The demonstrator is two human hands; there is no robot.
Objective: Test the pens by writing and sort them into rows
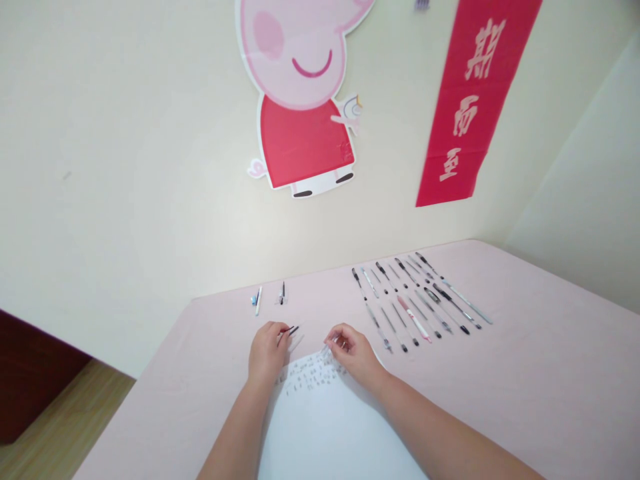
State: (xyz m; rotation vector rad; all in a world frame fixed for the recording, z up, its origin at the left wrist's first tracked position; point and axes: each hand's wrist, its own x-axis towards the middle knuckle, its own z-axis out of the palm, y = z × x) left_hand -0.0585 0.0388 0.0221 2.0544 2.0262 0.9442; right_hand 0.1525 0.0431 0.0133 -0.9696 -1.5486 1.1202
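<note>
My left hand (267, 351) is closed in a pinch on a thin dark pen refill (291, 329) whose tip points right, just above a white sheet of paper (330, 427). My right hand (353, 351) is closed round a small clear pen part (327, 347) held at the top edge of the sheet. The sheet lies on a pink table (525, 387) and carries several rows of small scribbled marks (310, 373) between my hands.
A row of several pens and refills (417, 300) lies side by side at the far right of the table. Two small pen pieces (257, 300) (283, 293) rest near the far edge. A cartoon pig cut-out (305, 93) and a red banner (470, 100) hang on the wall.
</note>
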